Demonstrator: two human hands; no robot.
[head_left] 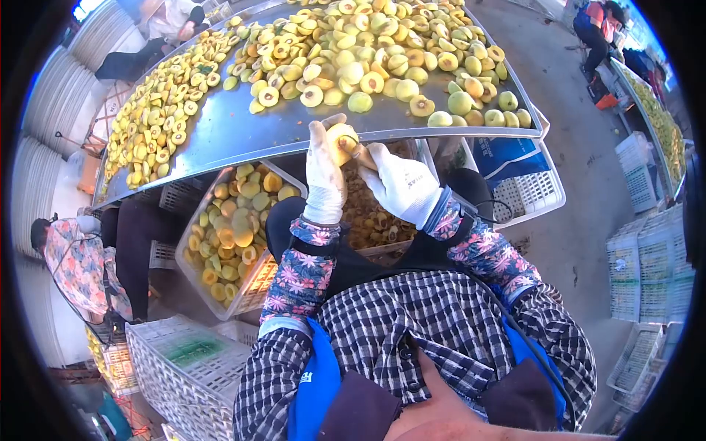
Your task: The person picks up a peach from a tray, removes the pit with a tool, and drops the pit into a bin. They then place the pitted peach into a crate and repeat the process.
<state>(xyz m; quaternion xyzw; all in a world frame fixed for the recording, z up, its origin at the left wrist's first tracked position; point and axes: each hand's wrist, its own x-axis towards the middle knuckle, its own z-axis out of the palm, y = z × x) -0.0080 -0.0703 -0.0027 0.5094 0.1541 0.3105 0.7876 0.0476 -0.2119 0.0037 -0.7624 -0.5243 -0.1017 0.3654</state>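
My left hand, in a white glove with stained fingertips, is closed around a yellow peach just past the table's near edge. My right hand, gloved in white too, has its fingers pinched together at the right side of that fruit. Something small and brownish shows at those fingertips, but I cannot make out what it is. Beyond both hands, the metal table carries a heap of halved peaches, with several whole green-yellow ones near its right corner.
Below the table, a crate of peaches stands left of my knees; a container of brownish pieces sits between them. White crates stand at lower left and at right. A person in a floral top sits at left; other people work farther off.
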